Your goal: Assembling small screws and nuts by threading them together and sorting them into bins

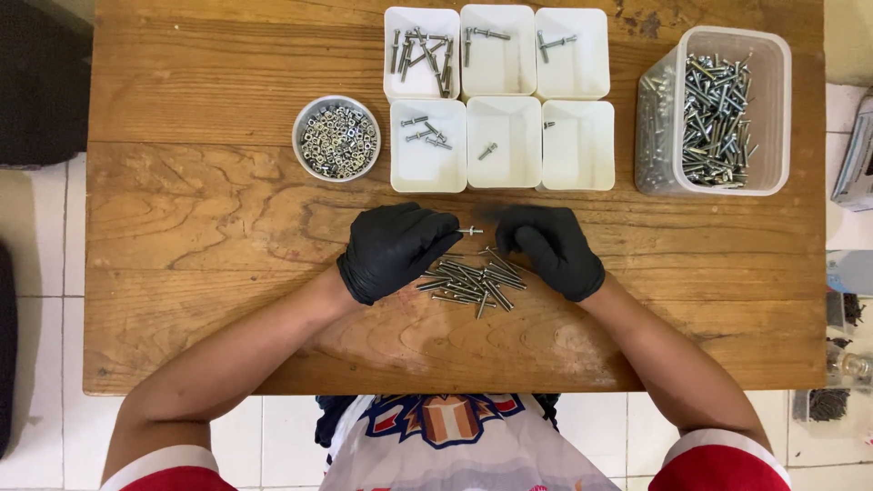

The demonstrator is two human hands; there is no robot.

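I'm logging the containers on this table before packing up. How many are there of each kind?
Small white rectangular trays: 6
Round bowl of nuts: 1
Clear plastic tub of screws: 1
Total: 8 containers

The loose screws heaped between the gloved left hand and right hand are too many and too overlapped to count.

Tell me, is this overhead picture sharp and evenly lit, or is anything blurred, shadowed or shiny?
Head view: light is soft and even, with faint shadows under the gloved hands; the right hand looks slightly motion-blurred at its fingertips, the left hand crisper; the bolt it holds is small but clear; the white trays look bright, nearly washed out; the table edges bow slightly.
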